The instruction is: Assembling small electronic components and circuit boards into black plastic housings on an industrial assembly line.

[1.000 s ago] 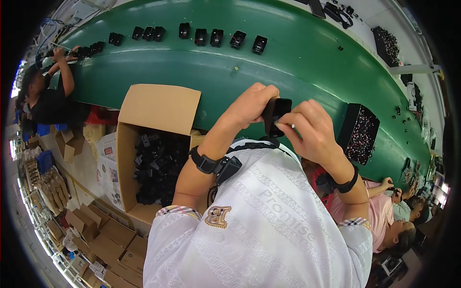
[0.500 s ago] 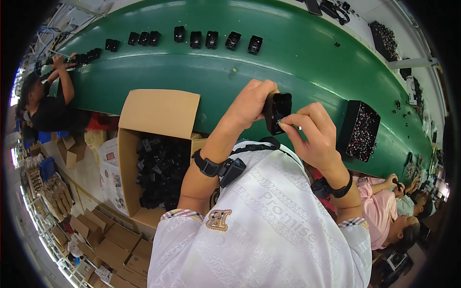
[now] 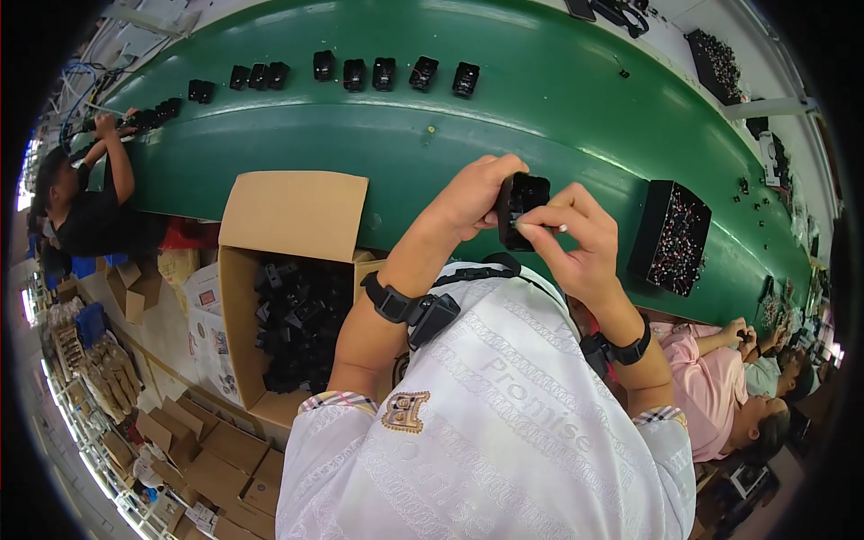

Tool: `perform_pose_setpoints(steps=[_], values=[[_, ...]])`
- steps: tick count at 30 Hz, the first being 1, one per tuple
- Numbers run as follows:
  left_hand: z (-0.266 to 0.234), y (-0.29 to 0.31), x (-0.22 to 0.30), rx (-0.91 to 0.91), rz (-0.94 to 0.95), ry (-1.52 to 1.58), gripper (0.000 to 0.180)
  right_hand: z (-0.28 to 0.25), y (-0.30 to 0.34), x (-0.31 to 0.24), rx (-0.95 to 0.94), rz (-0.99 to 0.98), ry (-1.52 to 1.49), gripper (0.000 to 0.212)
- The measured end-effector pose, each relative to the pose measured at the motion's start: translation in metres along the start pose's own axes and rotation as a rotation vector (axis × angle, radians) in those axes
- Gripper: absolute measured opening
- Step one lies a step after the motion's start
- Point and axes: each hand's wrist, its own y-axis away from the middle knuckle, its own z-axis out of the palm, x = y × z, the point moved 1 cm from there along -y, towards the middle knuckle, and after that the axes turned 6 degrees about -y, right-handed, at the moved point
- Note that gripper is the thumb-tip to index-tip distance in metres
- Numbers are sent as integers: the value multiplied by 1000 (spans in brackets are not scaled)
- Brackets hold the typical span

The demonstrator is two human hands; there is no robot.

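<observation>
Smooth, glossy housing (image 3: 531, 191), seemingly plastic

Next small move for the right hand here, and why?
Probably ease the small white-ended piece a touch toward the inside of the black case: the right hand pinches it at the case's open side, while the left hand holds the case.
</observation>
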Motion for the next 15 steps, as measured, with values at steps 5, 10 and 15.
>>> perform_pose_setpoints(steps=[5,10,15], values=[[-7,-4,0,31,-6,-46,27,-10,-6,-9,-141,30,199,29],[-9,-6,2,78,-27,-40,27,-16,-31,-21,-137,-50,289,34],[-25,16,-6,279,-47,60,34,10,-31,16,-266,-21,157,33]])
